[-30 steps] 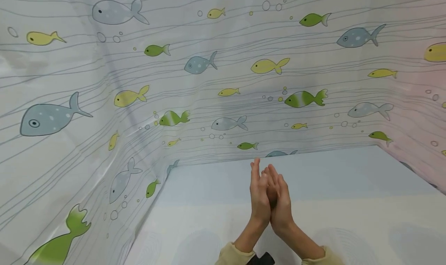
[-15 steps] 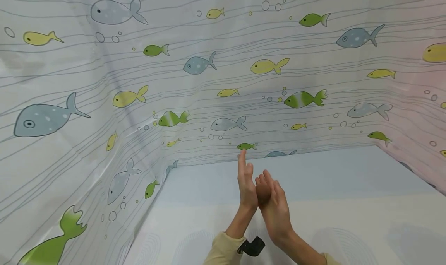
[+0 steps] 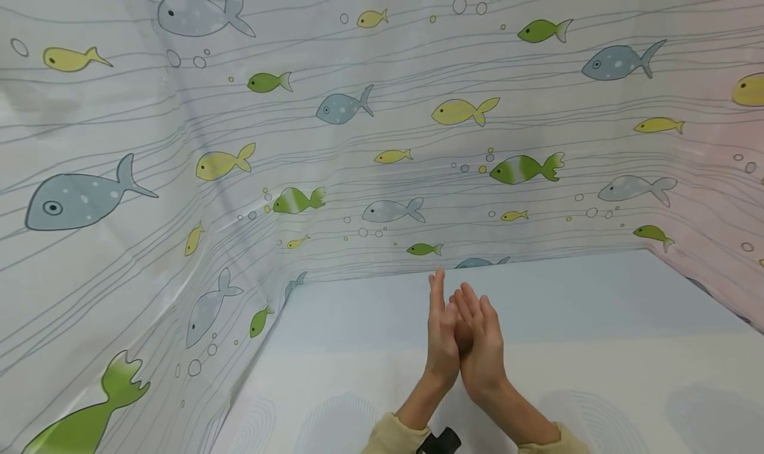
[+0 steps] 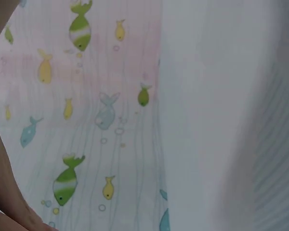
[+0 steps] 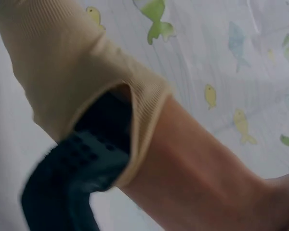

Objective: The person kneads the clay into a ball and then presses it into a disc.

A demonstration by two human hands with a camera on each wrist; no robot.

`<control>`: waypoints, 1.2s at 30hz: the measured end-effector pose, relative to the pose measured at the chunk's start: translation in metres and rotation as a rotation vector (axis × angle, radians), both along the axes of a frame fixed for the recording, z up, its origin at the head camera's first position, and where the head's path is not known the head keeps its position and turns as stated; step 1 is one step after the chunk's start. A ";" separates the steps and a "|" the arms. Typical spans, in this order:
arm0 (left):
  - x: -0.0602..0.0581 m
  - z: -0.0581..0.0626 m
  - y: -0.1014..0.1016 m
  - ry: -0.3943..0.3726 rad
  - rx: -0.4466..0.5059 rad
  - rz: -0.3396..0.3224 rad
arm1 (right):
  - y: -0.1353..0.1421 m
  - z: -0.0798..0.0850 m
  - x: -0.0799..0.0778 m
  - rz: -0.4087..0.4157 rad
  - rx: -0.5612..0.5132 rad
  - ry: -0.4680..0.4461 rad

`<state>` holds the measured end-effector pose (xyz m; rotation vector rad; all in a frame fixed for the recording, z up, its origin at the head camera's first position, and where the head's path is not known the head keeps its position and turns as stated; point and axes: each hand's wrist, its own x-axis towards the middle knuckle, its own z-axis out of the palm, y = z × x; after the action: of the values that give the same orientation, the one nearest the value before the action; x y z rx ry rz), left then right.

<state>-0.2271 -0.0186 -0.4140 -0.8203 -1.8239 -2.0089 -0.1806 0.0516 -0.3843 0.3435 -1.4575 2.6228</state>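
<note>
In the head view, a brown ball (image 3: 463, 337) sits between the two palms, partly covered by them. My left hand (image 3: 442, 341) stands upright with straight fingers pointing up and its palm against the ball. From the other side my right hand (image 3: 485, 358) presses on it, fingers also extended. The heels of both hands meet just below the ball. In the left wrist view, only a bit of hand and forearm (image 4: 5, 178) shows at the left edge. The right wrist view has a bare forearm (image 5: 202, 168) leaving a beige sleeve (image 5: 53, 62); the ball is out of sight there.
A white table (image 3: 334, 321) with a pale blue band along its back lies below the hands. Fish-patterned curtains (image 3: 382, 129) enclose it at the left, back and right. A dark wrist device (image 5: 77, 168) sticks out from under the sleeve.
Half a second ago my left hand was farther left and the ball showed more fully on the right palm. The palms have since come back together around the ball, much as one second ago.
</note>
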 end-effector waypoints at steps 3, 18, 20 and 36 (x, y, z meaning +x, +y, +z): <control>0.007 -0.007 0.005 -0.048 0.004 -0.013 | 0.002 -0.004 -0.004 -0.039 0.008 -0.021; 0.037 0.003 0.012 -0.075 -0.019 -0.058 | 0.021 -0.025 -0.037 -0.093 -0.022 0.002; 0.040 0.008 0.012 -0.085 -0.027 -0.076 | 0.024 -0.027 -0.041 -0.105 -0.024 0.006; 0.031 0.006 0.013 -0.202 -0.049 0.020 | 0.015 -0.030 -0.024 0.008 0.012 0.018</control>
<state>-0.1962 -0.0052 -0.4084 -0.6290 -1.9879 -2.1086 -0.2049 0.0670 -0.4144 0.3742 -1.4696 2.6112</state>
